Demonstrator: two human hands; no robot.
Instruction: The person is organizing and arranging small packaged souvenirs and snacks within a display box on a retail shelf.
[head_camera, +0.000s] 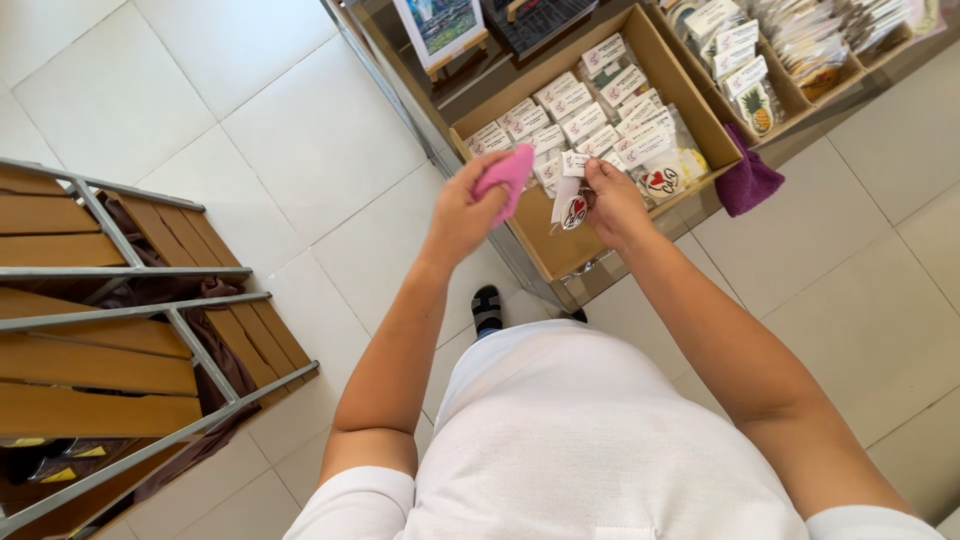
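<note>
A pink cloth (507, 176) is gripped in the left hand (462, 212) just above the cardboard tray (545, 238). A small clear packet (572, 205) (heart design inside) is pinched by the right hand (612, 200) over the tray's near end. Wiping is likely best done gently, with the packet held steady.

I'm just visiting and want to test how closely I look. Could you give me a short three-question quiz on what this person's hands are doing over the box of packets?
1. True or false: the left hand holds a pink cloth.
2. What does the right hand hold? A) a small clear packet with a red heart ornament B) a purple folded cloth C) a framed picture
3. Fill in: the shallow cardboard tray holds rows of small ____ with white labels.

Key: 1 true; 2 A; 3 packets.
</note>
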